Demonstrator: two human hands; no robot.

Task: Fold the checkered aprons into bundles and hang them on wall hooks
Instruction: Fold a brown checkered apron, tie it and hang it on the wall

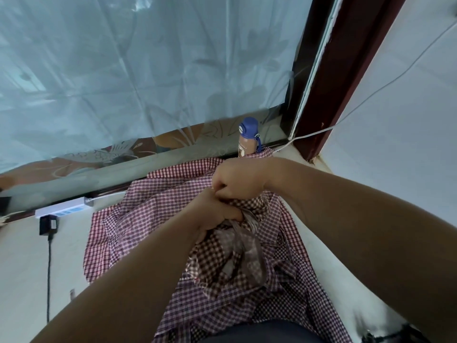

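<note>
Two checks show in the cloth: a fine red-and-white apron (138, 219) lies spread and rumpled over the white table (24, 268), and on top of it, near the middle, sits a gathered bundle (230, 263) of coarser brown-and-white check with shiny, blurred folds hanging toward the person. The left hand (217, 214) comes in from the lower left and grips the top of the bundle, its fingers curled into the bunched cloth. The right hand (237, 180) reaches in from the right, just above and touching the left, its fingers bent and pinching cloth at the same spot. What exactly the fingertips hold, a strap or a fold, is hidden between the two hands. The arms cover much of the near cloth, and its lower edge is cut off. Behind the apron a bottle (247, 137) with a blue cap stands at the window ledge, partly hidden by the right hand. To the left lie a white power strip (61, 209) and a black plug (48, 225); a pale curtain (123, 70) hangs above.
</note>
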